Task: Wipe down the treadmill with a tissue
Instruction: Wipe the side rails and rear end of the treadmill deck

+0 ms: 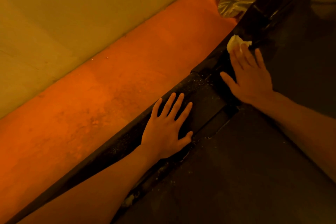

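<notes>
left hand [167, 127] flat, fingers spread, on dusty side rail [118, 143] | treadmill [236, 178] long axis runs lower left to upper right | right hand [250, 78] fingers straight, pressing crumpled tissue [236, 42] against upright post [269, 5] base, upper right

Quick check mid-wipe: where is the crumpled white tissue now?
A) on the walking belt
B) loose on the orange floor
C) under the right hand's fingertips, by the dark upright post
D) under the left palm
C: the crumpled white tissue shows from under the tip of the right hand at the foot of the dark upright post; the left hand lies flat on the dusty side rail.
</notes>
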Demonstrator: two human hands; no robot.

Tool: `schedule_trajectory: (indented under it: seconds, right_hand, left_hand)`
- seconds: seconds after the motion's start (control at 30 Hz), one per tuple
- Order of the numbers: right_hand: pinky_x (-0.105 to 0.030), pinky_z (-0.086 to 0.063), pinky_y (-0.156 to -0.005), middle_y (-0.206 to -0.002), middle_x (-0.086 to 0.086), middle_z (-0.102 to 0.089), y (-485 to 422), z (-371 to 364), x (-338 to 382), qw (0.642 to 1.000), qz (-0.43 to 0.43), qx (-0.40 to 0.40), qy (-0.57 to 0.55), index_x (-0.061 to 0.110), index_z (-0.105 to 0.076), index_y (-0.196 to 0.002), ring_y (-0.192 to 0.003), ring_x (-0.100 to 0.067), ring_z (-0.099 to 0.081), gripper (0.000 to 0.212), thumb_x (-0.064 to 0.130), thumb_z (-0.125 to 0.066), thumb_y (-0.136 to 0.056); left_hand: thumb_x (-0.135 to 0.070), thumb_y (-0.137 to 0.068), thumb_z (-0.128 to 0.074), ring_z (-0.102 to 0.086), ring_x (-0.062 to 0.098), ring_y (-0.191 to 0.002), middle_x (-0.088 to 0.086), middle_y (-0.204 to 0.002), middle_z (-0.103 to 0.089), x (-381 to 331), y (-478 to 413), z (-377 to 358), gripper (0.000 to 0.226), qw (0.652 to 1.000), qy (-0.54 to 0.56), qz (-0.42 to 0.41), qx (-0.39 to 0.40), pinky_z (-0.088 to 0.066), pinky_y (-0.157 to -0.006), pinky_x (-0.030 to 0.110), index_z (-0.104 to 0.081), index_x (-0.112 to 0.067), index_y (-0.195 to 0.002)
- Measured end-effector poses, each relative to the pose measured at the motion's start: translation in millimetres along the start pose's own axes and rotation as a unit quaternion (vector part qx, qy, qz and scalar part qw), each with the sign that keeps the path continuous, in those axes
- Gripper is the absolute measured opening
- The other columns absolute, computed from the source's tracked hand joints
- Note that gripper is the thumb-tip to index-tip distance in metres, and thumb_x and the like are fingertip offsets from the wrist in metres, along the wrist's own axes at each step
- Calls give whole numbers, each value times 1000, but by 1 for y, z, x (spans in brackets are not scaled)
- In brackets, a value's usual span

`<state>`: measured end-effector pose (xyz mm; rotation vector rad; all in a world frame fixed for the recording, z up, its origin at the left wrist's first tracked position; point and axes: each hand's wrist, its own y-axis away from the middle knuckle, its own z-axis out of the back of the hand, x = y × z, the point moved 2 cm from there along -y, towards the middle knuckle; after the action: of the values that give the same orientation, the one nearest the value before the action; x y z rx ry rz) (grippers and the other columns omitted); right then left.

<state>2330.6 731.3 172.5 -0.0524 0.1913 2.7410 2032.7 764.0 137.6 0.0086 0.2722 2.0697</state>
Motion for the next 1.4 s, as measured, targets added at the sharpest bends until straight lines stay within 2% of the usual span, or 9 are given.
schedule_trajectory:
  seconds: [0.2, 0.4, 0.53, 0.63, 0.8, 0.9, 1.0, 1.13, 1.4]
  right_hand:
    - [-48, -1, -130, -174, -8, 0, 50, -16, 59, 987, 135, 30, -76, 11, -5, -166, -161, -23, 4, 86, 69, -1, -102]
    - [-47, 10, -127, -173, -13, -9, -22, 2, 25, 998, 8, 21, -51, 10, -11, -165, -160, -26, 1, 102, 75, 17, -92]
    - [-49, -1, -130, -171, -14, -17, 10, -4, 77, 992, 97, 27, -80, 7, -20, -164, -160, -29, -8, 99, 73, 11, -96]
    - [-46, -2, -130, -170, -11, -24, 7, -1, 69, 984, 163, 43, -64, 10, -25, -163, -159, -26, -14, 96, 72, 7, -98]
    - [-48, 9, -128, -174, -9, -1, -22, 1, 21, 997, 54, 27, -43, 12, -6, -166, -160, -23, 8, 94, 73, 12, -96]
    - [-46, 5, -129, -173, -8, 7, 23, -12, 60, 990, 101, 30, -96, 12, 1, -165, -160, -23, 10, 84, 67, 4, -102]
    - [-44, 1, -130, -174, -6, 4, 72, -25, 71, 979, 179, 29, -96, 11, -3, -166, -160, -20, 10, 80, 63, -4, -105]
    - [-46, -2, -130, -174, -5, -1, 55, -21, 52, 977, 214, 19, -9, 13, -3, -166, -161, -19, 3, 76, 60, -8, -107]
    - [-48, -3, -130, -173, -13, -2, 81, -34, 75, 992, 119, -3, -37, 6, -7, -165, -161, -25, 2, 83, 64, -5, -105]
  left_hand:
    - [-70, -100, -23, 9, 30, -160, 9, -174, 6, 1, 0, 0, 82, 1000, 3, 0, -8, -1, -127, 59, -4, -26, -167]
    - [-71, -100, -20, 14, 30, -159, 8, -174, 9, 0, 0, -1, 82, 1000, -2, -1, -8, 5, -127, 58, -1, -27, -167]
    - [-70, -100, -21, 11, 30, -160, 9, -174, 7, -1, 1, -2, 82, 1000, -9, 1, -15, 1, -127, 59, -3, -25, -167]
    - [-70, -100, -20, 11, 30, -160, 9, -174, 7, -1, 0, -1, 82, 1000, -11, 2, -10, 1, -127, 58, -3, -26, -167]
    - [-71, -99, -18, 15, 29, -159, 8, -173, 12, 0, 0, 0, 82, 1000, -8, 3, -2, 6, -126, 58, 1, -27, -166]
    - [-71, -100, -19, 15, 29, -159, 9, -173, 11, -1, 0, 0, 83, 1000, -11, 5, -7, 4, -126, 58, 0, -26, -167]
    - [-70, -100, -21, 13, 29, -159, 9, -174, 9, -2, 1, 0, 82, 1000, -12, 4, -11, 2, -127, 58, -1, -26, -167]
    - [-70, -100, -22, 10, 29, -160, 9, -174, 6, -2, 0, 1, 83, 1000, -10, 5, -10, -1, -127, 58, -2, -26, -167]
    - [-70, -100, -24, 8, 30, -160, 9, -174, 4, -1, 0, -1, 83, 1000, -9, 5, -15, -4, -126, 59, -5, -26, -167]
